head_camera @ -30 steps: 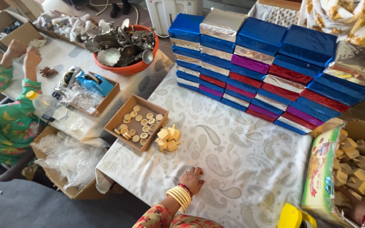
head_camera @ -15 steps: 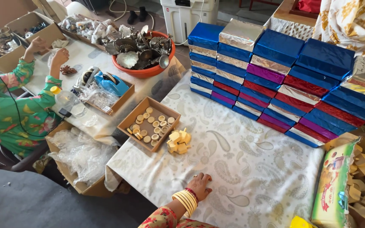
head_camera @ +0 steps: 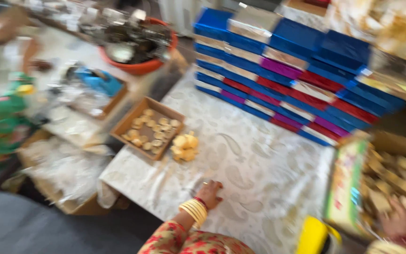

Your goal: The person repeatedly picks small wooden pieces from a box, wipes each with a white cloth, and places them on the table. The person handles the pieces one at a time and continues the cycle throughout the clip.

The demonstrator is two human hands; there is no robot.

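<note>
Left hand (head_camera: pixel 209 193) flat on desk (head_camera: pixel 259 164), grip empty (fingers spread, pointing away); right hand (head_camera: pixel 400 223) blurry in box (head_camera: pixel 391 188), grip unclear.

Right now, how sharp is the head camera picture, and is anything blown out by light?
Head view: motion blur smears the whole frame, so the stacked boxes and small yellow pieces lack crisp edges; the left hand on the patterned cloth is soft too; the top right corner is washed out by bright light.

Small heap of pale yellow blocks (head_camera: pixel 185 146) on the patterned white cloth (head_camera: pixel 259 174), touching a shallow cardboard tray (head_camera: pixel 147 128).
</note>
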